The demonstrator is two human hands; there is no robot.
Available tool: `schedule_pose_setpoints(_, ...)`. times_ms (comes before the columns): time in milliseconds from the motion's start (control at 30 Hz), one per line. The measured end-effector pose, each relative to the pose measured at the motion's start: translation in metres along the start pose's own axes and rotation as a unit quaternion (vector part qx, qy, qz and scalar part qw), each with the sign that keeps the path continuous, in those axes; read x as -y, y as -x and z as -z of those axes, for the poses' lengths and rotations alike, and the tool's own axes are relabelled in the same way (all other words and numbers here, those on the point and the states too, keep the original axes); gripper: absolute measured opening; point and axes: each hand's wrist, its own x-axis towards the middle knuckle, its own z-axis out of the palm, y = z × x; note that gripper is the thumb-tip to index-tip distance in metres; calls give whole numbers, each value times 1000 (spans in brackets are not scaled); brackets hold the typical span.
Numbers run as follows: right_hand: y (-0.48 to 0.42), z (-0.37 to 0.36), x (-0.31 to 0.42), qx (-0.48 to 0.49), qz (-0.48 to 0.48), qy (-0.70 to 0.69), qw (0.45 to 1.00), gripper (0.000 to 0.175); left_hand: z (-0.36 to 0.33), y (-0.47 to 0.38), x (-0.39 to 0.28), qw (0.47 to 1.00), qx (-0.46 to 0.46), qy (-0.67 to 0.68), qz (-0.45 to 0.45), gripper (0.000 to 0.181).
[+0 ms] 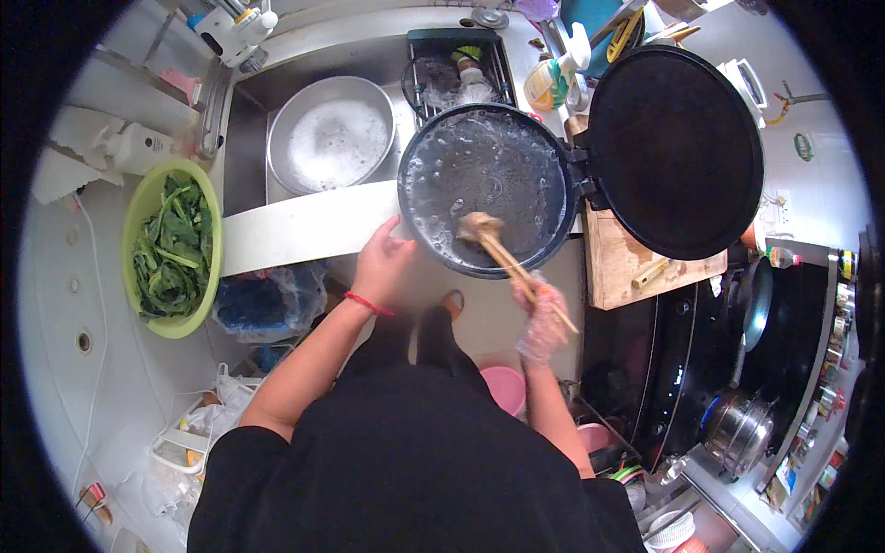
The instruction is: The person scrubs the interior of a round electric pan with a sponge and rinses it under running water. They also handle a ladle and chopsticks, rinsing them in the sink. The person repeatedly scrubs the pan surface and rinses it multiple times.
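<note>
In front of me a round black hinged griddle pan (pixel 511 176) lies unfolded, its lower half holding bubbly water. My right hand (pixel 543 318), in a clear plastic glove, grips a pair of wooden chopsticks (pixel 508 259). At their far tips a blurred tan wad (pixel 480 227) rests in the water near the pan's front side. My left hand (pixel 384 259) is bare, with a red cord at the wrist. It hovers by the pan's lower-left rim, holding nothing; whether a fingertip touches the rim is unclear. The pan's upper half (pixel 677 152) leans open to the right.
A metal basin (pixel 337 131) of foamy water sits in the sink (pixel 245 152). On the left stands a green bowl (pixel 131 249) of leafy greens, beside a white board (pixel 311 231). A wooden cutting board (pixel 608 276) lies right, near a spray bottle (pixel 553 76) and black stove (pixel 681 352).
</note>
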Motion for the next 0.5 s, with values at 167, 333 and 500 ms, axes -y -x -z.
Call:
schedule_pose_setpoints(167, -23, -79, -8, 95, 43, -62, 993, 20, -2, -1, -2, 1000, -9, -6, 5, 58)
schedule_pose_setpoints(333, -109, -90, -9, 71, 71, -123, 987, 18, -7, -5, -2, 1000, -5, -13, -3, 61)
schedule_pose_setpoints(500, -145, -21, 12, -27, 129, -29, 991, 30, -10, -11, 7, 999, -20, -28, 2, 63)
